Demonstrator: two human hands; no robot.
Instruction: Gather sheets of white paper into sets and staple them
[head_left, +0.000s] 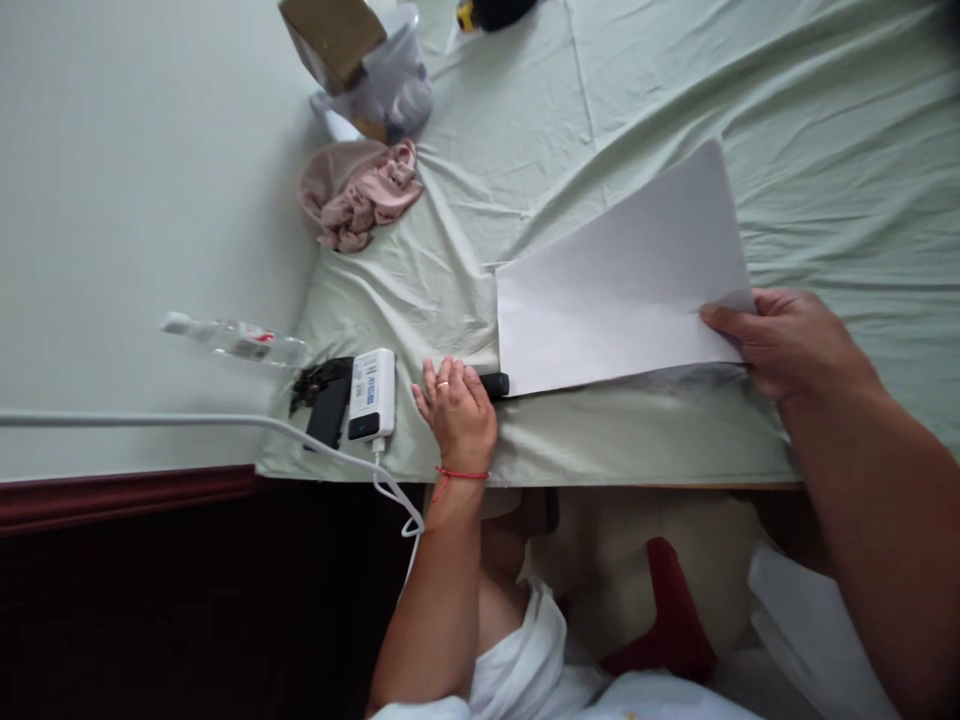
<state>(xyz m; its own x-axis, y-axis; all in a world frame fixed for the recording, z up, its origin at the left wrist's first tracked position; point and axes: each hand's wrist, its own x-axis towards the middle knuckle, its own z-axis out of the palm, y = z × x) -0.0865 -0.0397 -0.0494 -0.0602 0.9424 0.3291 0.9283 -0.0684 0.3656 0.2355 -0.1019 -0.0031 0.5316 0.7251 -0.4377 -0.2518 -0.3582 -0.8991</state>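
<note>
My right hand (795, 335) pinches the right end of a white paper sheet (622, 280), thumb on top. The sheet is tilted and slightly bowed, and its right side is raised off the cloth. My left hand (459, 412) lies over a black elongated object (496, 385) near the bed's front edge, its fingers pointing away from me. Only the blunt, rounded end of that object shows, touching the sheet's lower left corner. The rest is hidden beneath my palm, so its exact kind is unclear.
Left of my left hand lie a white power bank (373, 392) with a cable (300, 435), a black flat item (328, 405) and a clear bottle (255, 342). Behind are a pink cloth (360, 195), a plastic bag (405, 85) and a cardboard box (334, 40). The green sheet (847, 190) is wrinkled.
</note>
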